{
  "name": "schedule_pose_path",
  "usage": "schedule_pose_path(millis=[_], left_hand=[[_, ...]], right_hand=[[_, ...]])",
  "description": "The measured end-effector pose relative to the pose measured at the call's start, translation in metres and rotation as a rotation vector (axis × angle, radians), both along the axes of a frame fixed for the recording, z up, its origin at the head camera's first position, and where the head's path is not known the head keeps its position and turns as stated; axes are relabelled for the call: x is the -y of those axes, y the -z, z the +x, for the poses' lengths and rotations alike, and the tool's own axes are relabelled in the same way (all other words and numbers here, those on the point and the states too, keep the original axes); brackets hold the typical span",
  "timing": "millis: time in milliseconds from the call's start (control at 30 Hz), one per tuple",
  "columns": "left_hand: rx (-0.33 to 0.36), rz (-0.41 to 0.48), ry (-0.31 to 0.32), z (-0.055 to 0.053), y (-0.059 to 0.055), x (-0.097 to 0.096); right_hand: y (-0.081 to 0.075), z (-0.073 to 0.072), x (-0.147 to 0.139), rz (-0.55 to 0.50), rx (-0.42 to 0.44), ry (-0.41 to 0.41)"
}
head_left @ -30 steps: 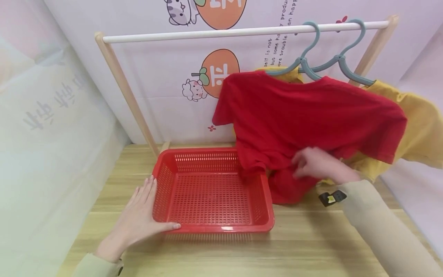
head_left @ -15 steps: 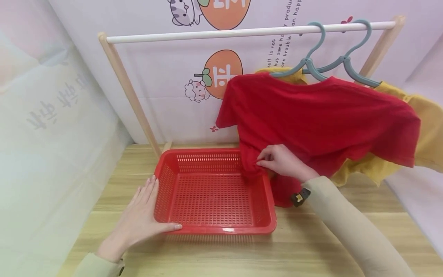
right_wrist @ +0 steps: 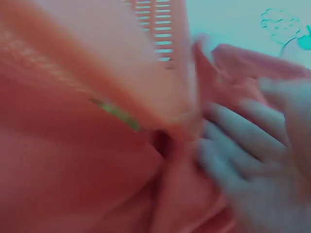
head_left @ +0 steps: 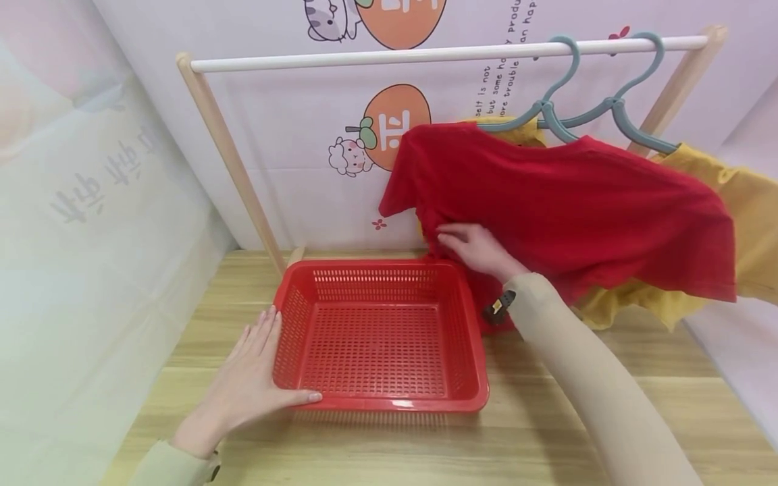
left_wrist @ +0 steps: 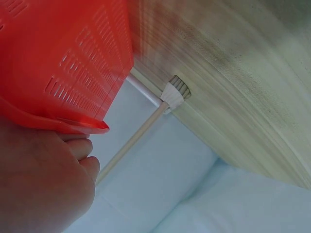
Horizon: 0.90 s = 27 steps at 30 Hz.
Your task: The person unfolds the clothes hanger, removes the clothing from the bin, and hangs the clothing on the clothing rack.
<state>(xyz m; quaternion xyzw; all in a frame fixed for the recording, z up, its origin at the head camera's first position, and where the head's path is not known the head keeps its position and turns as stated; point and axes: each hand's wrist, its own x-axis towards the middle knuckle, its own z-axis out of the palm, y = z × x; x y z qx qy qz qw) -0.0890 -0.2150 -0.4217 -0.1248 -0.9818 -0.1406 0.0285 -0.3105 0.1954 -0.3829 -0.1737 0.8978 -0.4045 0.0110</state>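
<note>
In the head view my left hand (head_left: 246, 381) rests on the near left corner of a red plastic basket (head_left: 379, 403). Its fingers lie straight along the left rim and the thumb along the front rim. A red short-sleeved T-shirt (head_left: 547, 202) hangs at the right, just behind the basket. My right hand (head_left: 477, 250) touches the shirt's lower left part, above the basket's far right corner. Blurred in the right wrist view, its fingers (right_wrist: 243, 131) look fairly straight against the red cloth, with the thumb apart. Part of the shirt's lower edge is hidden behind that arm.
A clothes rack with a white rail (head_left: 365, 59) and wooden posts (head_left: 234, 158) stands behind the basket. Two teal hangers (head_left: 568, 67) hang at its right. Yellow garments (head_left: 754, 223) hang behind the red shirt. The wooden table (head_left: 389, 452) meets white patterned walls.
My right hand moved left to the shirt's lower left edge, pinched it, then moved up. The cloth that lay over the basket's right rim is now outside it. The left hand stayed put.
</note>
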Motion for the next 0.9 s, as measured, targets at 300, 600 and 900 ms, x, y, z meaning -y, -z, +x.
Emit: schedule_pose_path(millis=[300, 600, 900], left_hand=[[0.011, -0.014, 0.007, -0.002, -0.001, -0.002], [0.019, -0.011, 0.006, -0.003, -0.002, -0.001], [0.021, 0.001, 0.008, -0.003, -0.003, 0.002]], right_hand=[[0.027, 0.01, -0.022, -0.107, 0.359, -0.055], [0.055, 0.061, -0.06, 0.279, -0.119, -0.162], [0.08, 0.1, -0.106, 0.421, -0.198, -0.227]])
